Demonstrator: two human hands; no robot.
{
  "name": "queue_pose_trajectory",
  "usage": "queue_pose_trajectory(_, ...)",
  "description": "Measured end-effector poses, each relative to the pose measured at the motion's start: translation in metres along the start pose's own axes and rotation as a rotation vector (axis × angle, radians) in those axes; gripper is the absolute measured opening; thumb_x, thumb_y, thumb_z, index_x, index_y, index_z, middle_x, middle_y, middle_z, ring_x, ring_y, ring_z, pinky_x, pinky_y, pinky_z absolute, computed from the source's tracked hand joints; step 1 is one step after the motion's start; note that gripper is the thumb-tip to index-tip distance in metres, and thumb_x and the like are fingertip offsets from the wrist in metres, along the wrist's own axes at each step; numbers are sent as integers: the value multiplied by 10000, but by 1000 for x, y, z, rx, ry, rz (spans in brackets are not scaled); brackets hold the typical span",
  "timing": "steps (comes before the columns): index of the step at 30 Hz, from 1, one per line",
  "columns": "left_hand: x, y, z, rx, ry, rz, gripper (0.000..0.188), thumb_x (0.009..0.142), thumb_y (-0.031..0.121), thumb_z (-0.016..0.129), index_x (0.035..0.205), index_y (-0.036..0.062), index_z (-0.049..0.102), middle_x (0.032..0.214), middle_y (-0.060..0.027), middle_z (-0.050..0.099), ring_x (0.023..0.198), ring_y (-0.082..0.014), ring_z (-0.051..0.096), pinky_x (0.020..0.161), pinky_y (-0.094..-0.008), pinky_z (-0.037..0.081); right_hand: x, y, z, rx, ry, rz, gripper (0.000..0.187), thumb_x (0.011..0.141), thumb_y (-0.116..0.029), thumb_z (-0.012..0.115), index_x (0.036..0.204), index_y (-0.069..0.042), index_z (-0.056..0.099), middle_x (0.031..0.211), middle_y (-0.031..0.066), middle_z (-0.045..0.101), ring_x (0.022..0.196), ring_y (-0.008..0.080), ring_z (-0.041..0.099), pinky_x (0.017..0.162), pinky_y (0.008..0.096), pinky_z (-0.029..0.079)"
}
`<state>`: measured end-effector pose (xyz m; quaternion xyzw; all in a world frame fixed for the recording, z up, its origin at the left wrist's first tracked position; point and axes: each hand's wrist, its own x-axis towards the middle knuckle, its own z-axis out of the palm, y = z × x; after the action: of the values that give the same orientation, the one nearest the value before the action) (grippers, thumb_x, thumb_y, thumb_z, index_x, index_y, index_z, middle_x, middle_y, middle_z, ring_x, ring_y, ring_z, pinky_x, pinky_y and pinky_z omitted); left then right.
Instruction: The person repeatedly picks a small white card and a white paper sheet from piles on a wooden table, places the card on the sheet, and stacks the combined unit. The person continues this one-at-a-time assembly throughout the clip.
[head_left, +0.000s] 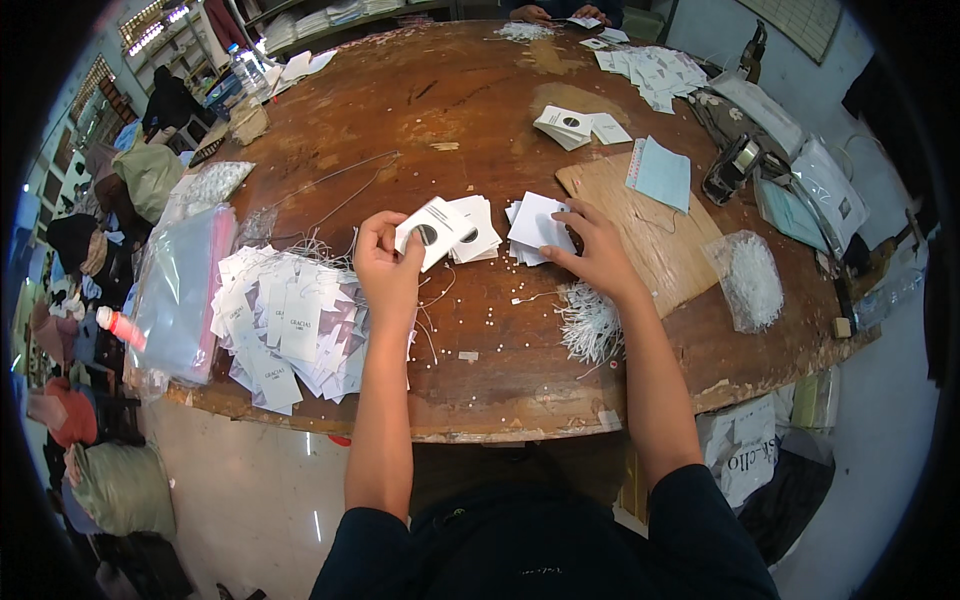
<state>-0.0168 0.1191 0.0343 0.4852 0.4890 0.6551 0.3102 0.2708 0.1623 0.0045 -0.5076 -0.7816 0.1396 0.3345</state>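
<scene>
Pinched between the thumb and fingers of my left hand (383,250) is a white card (436,232) with a black round mark and small print, tilted above the table. Right beside it lies a fanned stack of similar cards (478,230). My right hand (600,250) has its thumb and fingers at the edges of a small stack of blank white cards (538,226), gripping its right side. Below my right wrist lies a bunch of white tag strings (592,325). A large heap of strung white tags (285,325) spreads left of my left forearm.
Clear plastic sleeves (180,295) lie at the table's left edge. On the right are a wooden board (660,250), a light blue booklet (662,175), a clear bag of white pieces (752,280) and a metal device (735,165). Another person's hands (590,14) work at the far edge.
</scene>
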Motion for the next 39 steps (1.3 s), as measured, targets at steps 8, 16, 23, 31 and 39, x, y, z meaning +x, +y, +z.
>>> queue_pose_trajectory(8, -24, 6, -11, -454, -37, -363, 608, 925, -7, 630, 1478, -17, 378, 1331, -130, 537, 1104, -158, 588, 951, -285, 490, -1, -5, -3, 43, 8, -36, 577, 801, -398, 762, 1223, -20, 654, 1371, 224, 543, 1258, 400, 520, 1068, 455, 406)
queue_pose_trajectory(16, -30, -2, -28, -680, 45, -366, 411, 974, 28, 593, 1371, 2, 488, 1249, -87, 604, 1109, -158, 611, 945, -311, 529, 0, -9, -3, 134, 93, -24, 553, 800, -357, 769, 1225, -27, 640, 1364, 206, 548, 1256, 398, 522, 1063, 465, 411)
queue_pose_trajectory(23, -21, 8, -4, -438, -205, -490, 391, 971, 6, 502, 1359, 47, 488, 1218, -81, 612, 1063, -196, 646, 864, -370, 599, -3, -39, -17, 186, 135, -210, 560, 779, -305, 781, 1241, -38, 611, 1353, 199, 543, 1242, 386, 534, 1036, 460, 436)
queue_pose_trajectory(31, -38, 7, 17, -766, -400, -651, 452, 1053, 243, 342, 1453, 35, 389, 1339, -147, 567, 1195, -253, 608, 1001, -429, 529, -11, -76, 2, 117, 43, -489, 594, 759, -311, 795, 1274, -86, 605, 1387, 177, 512, 1227, 368, 526, 1026, 458, 437)
queue_pose_trajectory(39, -47, 0, 21, -517, -353, -637, 417, 1050, 297, 515, 1359, 19, 493, 1271, -104, 613, 1143, -210, 631, 952, -386, 547, -12, -79, 9, 213, 30, -410, 612, 803, -308, 770, 1327, -64, 569, 1400, 187, 498, 1250, 346, 506, 1048, 437, 420)
